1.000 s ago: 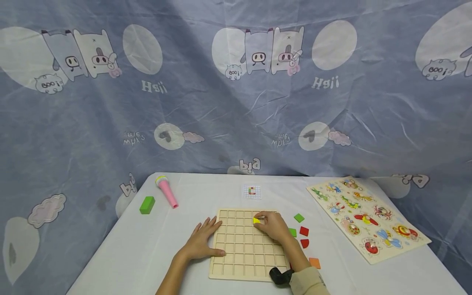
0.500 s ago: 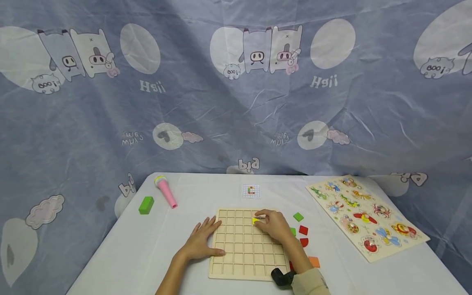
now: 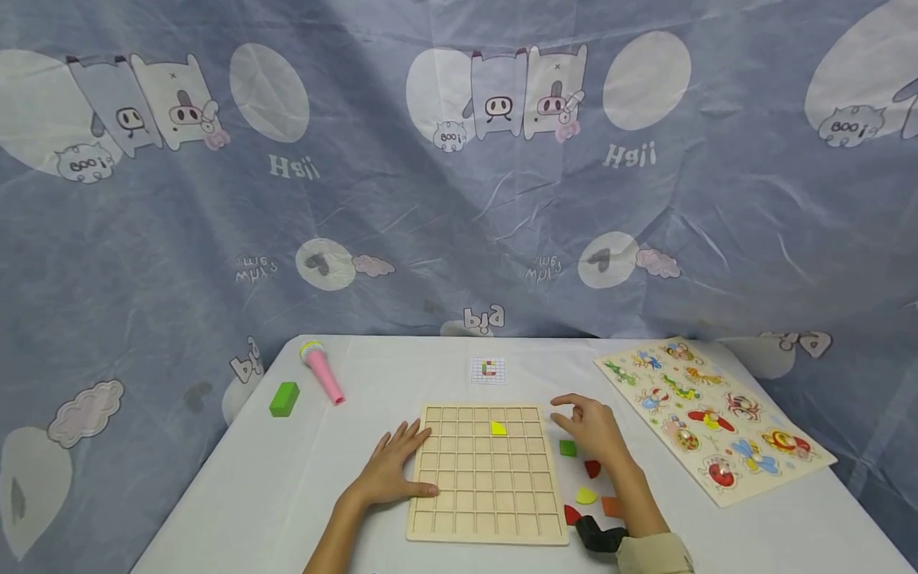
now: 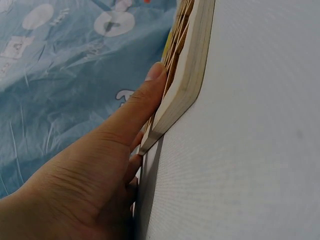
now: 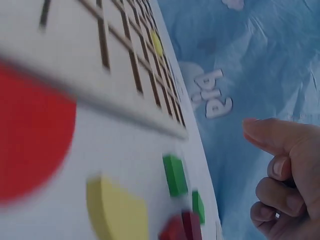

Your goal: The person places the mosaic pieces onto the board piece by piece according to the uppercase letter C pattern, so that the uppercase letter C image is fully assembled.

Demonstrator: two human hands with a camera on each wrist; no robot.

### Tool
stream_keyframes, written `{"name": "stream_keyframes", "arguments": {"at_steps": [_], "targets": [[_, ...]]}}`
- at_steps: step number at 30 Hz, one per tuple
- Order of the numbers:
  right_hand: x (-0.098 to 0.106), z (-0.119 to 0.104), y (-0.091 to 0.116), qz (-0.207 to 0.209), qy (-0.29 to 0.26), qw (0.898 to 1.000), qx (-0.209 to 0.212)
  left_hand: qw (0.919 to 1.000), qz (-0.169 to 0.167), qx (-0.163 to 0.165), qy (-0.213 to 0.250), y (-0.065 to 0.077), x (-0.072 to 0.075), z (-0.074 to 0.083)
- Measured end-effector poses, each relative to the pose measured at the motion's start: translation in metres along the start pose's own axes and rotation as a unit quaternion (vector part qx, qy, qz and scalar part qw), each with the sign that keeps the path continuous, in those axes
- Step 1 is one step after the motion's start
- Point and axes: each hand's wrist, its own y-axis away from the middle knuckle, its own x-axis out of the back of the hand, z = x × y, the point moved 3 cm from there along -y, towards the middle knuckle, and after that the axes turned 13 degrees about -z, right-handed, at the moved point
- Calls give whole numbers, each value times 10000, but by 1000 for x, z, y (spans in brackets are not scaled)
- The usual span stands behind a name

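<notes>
A wooden grid board (image 3: 466,481) lies flat on the white table. My left hand (image 3: 390,470) rests on its left edge with fingers spread, the thumb lying over the rim; the left wrist view shows that thumb (image 4: 142,100) along the board's side. One yellow piece (image 3: 498,429) sits in a cell of the second row from the back. Off the board's back right corner, my right hand (image 3: 591,426) hovers with nothing between thumb and forefinger, its other fingers loosely curled. Beneath and beside it lie a green square (image 3: 567,448) and a red piece (image 3: 592,469).
Nearer me on the right are a yellow quarter piece (image 3: 586,496), an orange square (image 3: 611,507) and another red piece (image 3: 571,515). A printed pattern card (image 3: 488,371) lies behind the board. An insect puzzle (image 3: 710,422) is far right; a pink microphone (image 3: 326,375) and green block (image 3: 284,399), left.
My right hand has let go of the yellow piece, leaving it in the cell, and has moved right, off the board to the loose pieces. The left hand has stayed put.
</notes>
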Motion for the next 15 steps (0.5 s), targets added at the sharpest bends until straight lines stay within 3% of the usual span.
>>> {"name": "stream_keyframes", "arguments": {"at_steps": [6, 15], "targets": [[15, 35, 22, -155, -104, 9981, -595, 10000, -65, 58, 11, 0, -1, 1], [13, 68, 43, -354, 59, 9945, -989, 10000, -52, 61, -47, -1, 1, 1]]}}
